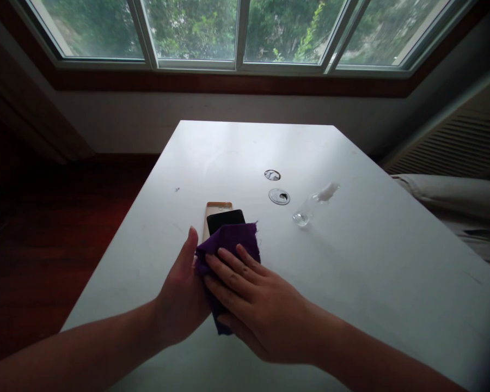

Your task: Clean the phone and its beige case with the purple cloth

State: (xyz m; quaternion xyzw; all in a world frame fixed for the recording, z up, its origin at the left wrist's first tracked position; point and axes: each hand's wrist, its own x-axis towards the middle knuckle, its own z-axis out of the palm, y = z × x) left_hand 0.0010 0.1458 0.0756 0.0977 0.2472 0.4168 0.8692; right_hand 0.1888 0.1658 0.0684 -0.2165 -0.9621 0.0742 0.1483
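Note:
My left hand (185, 296) is closed around the left side of a dark smartphone (225, 219), its thumb pointing up. A purple cloth (240, 237) with frayed edges covers much of the phone's face. My right hand (253, 305) lies flat on the cloth with its fingers stretched out, pressing it against the phone. Only the phone's top end and a dark strip near the bottom show. Just behind the phone, a clear phone case (206, 231) with an orange-brown top edge rests on the white table (351, 305), partly hidden.
A clear spray bottle (310, 208) lies on its side on the right of the table. Two round cable holes, one with a grey cover (279, 196) and one uncovered (272, 175), are in the tabletop. Beyond the table's far edge is a window (237, 65); cushions (453, 196) are at right.

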